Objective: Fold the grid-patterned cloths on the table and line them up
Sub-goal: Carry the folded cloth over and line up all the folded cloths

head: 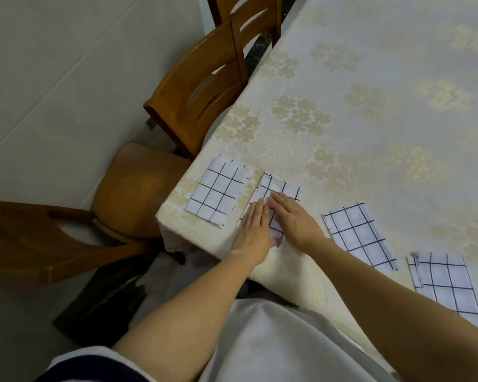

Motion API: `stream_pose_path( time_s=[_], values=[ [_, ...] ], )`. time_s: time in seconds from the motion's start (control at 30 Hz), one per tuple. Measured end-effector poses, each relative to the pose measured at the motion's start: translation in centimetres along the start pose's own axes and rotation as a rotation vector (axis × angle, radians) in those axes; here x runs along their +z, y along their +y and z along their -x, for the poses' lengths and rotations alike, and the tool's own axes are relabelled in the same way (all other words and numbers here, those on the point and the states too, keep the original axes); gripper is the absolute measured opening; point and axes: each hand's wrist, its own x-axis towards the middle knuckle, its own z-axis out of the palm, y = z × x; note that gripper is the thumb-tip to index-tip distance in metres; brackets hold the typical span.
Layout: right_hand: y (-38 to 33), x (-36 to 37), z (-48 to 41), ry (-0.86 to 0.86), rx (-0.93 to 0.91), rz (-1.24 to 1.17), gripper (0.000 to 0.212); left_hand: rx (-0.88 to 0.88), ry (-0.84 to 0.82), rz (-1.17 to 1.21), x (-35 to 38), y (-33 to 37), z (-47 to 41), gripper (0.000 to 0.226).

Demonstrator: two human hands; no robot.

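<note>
Several white cloths with a black grid lie in a row along the near edge of the table (370, 92). The leftmost folded cloth (218, 191) sits at the table corner. Beside it lies a second folded cloth (280, 188), and both hands press flat on it: my left hand (255, 230) on its near left part, my right hand (295, 217) on its right part. Fingers are extended, gripping nothing. A third folded cloth (356, 235) lies further right, partly behind my right forearm. A fourth cloth (447, 285) lies at the far right.
The table carries a cream floral tablecloth that hangs over the near edge. Wooden chairs (204, 86) stand along the left side, another chair (39, 238) at lower left. A dark object (102, 301) lies on the floor below the corner.
</note>
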Motion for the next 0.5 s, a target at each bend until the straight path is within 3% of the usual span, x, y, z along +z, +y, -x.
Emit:
stream_pose_path(
  time_s=[0.13, 0.3, 0.37, 0.5],
  values=[
    [3.0, -0.5, -0.3, -0.176, 0.029, 0.125, 0.065, 0.007, -0.045, -0.083, -0.7, -0.2, -0.3, 0.102],
    [2.2, -1.8, -2.2, -0.111, 0.048, 0.115, 0.056, -0.004, 0.008, -0.051, -0.9, 0.8, -0.4, 0.104],
    [1.2, -1.7, -2.7, -0.091, -0.03, 0.087, 0.053, -0.023, 0.054, -0.056, -0.9, 1.2, -0.5, 0.1],
    [1.3, -0.9, -2.9, -0.255, -0.135, 0.1, 0.057, -0.101, -0.034, -0.072, -0.4, 0.9, -0.7, 0.106]
  ],
)
